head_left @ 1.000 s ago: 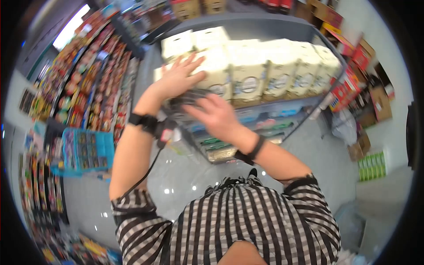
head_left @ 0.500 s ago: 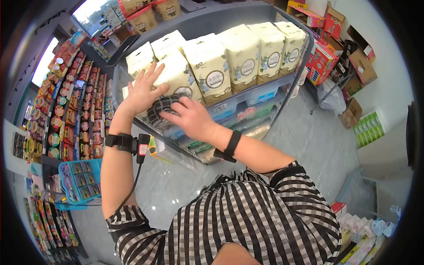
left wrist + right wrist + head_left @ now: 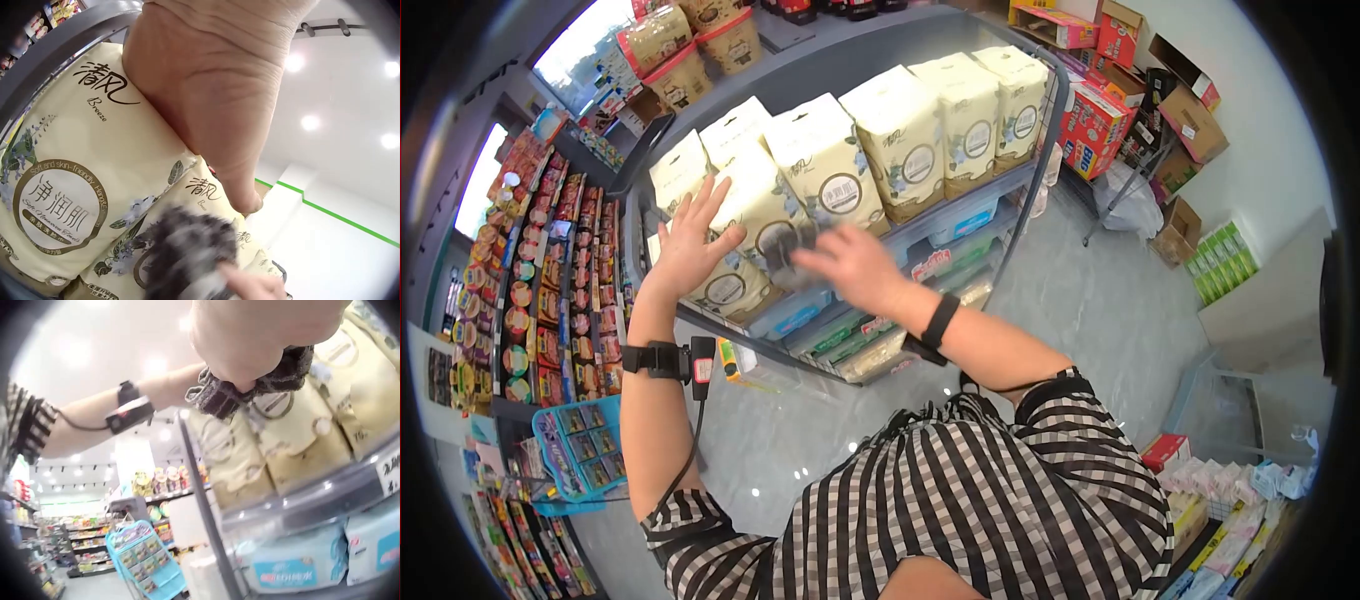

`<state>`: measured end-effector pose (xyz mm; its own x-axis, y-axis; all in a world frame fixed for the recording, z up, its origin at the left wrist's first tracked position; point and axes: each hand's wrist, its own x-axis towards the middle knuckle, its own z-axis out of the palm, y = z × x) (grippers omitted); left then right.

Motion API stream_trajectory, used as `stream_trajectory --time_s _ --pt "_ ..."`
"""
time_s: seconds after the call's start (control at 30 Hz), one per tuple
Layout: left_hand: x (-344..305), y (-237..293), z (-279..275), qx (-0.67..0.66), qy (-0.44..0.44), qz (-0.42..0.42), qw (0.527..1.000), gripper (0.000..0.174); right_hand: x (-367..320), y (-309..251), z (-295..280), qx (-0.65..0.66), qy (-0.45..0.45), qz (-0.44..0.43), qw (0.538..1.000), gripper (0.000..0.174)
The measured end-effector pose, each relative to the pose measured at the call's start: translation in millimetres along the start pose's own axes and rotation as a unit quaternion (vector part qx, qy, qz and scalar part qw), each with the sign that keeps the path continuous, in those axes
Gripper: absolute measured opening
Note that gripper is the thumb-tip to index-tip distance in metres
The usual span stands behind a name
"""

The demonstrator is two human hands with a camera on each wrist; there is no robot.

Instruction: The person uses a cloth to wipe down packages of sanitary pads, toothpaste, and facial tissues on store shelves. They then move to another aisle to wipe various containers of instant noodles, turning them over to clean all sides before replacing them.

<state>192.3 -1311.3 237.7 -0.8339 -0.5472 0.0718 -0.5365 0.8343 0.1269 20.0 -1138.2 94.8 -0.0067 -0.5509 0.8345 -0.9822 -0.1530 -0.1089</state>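
Note:
Several cream packs of face towels stand in a row on the top shelf of a rack. My left hand rests on a pack near the row's left end, fingers spread. In the left wrist view its palm side lies against the top of a towel pack. A dark checked cloth is bunched under the fingers of my right hand, which grips it against the pack fronts. The cloth is blurred in the head and left wrist views.
A raised grey rim edges the rack's top. Blue packs fill the shelf below. Blue display stand and snack shelves stand on the left; cardboard boxes lie at the right. Tubs sit behind the rack.
My right hand has moved the cloth rightward along the pack fronts, uncovering the leftmost front pack. My left hand stays on the packs. The head view has shifted, bringing the rack lower and leftward.

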Motion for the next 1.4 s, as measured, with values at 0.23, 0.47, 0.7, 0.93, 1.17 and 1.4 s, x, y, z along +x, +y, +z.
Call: stream_trajectory --time_s 0.23,0.47,0.7,0.93,1.17,1.4 --pt "-4 -1 -1 -0.021 0.010 0.006 1.000 0.071 -36 -3 -29 0.120 -0.183 -0.039 0.975 0.039" --pt "40 100 0 0.028 0.174 0.071 0.982 0.074 -60 34 -82 0.156 -0.202 -0.002 0.967 0.048" --pt "135 202 13 0.041 0.116 0.094 0.988 0.116 -100 77 -116 0.128 -0.194 0.023 0.972 0.051" --pt "150 194 9 0.037 -0.050 0.099 0.993 0.105 -132 124 -162 0.106 -0.185 0.104 0.971 0.053" --pt "144 231 4 0.008 0.055 0.092 0.994 0.096 -99 167 -196 0.098 -0.047 0.112 0.988 0.055" --pt "193 302 47 -0.012 0.181 0.243 0.953 0.072 -81 185 -205 0.078 -0.010 0.086 0.993 0.056"
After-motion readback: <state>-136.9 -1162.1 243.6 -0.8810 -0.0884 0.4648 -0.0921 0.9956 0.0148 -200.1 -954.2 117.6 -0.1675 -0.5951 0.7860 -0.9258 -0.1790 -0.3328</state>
